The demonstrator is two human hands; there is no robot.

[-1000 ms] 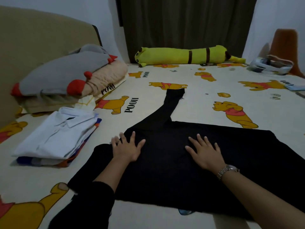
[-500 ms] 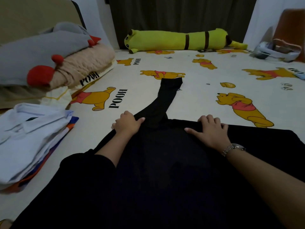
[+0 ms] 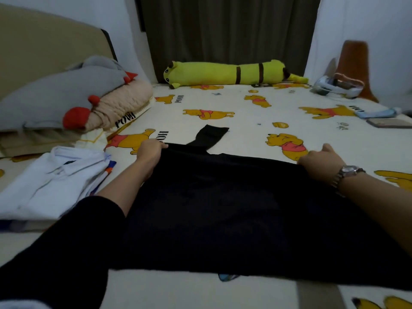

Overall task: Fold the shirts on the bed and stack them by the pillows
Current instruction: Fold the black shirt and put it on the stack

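Black shirt lies spread across the bed, right in the middle, one sleeve poking out past its far edge. Left hand has its grip curled over the far left corner of the cloth; right hand does the same at the far right corner, fingers tucked round the edge, thumb sticking up, a metal wristwatch on that wrist.

Around it: to the left, just beside the black shirt, sits the stack of folded shirts, a white collared one on top, coloured edges peeking out beneath. Behind the stack, the pillows, a grey one with red bobbles over a beige one. A long yellow-green plush bolster lies along the far edge before a dark curtain. Far right, a white bag and a brown chair; nothing lies on the black shirt itself.

A second ago both palms lay flat on the cloth, close together near the middle. Half a second ago they had slid up to the far edge. Now they are spread wide apart to the corners and gripping, and the sleeve shows shorter.

The sheet is printed with yellow bears and the word "POOH", readable beside the pillows.
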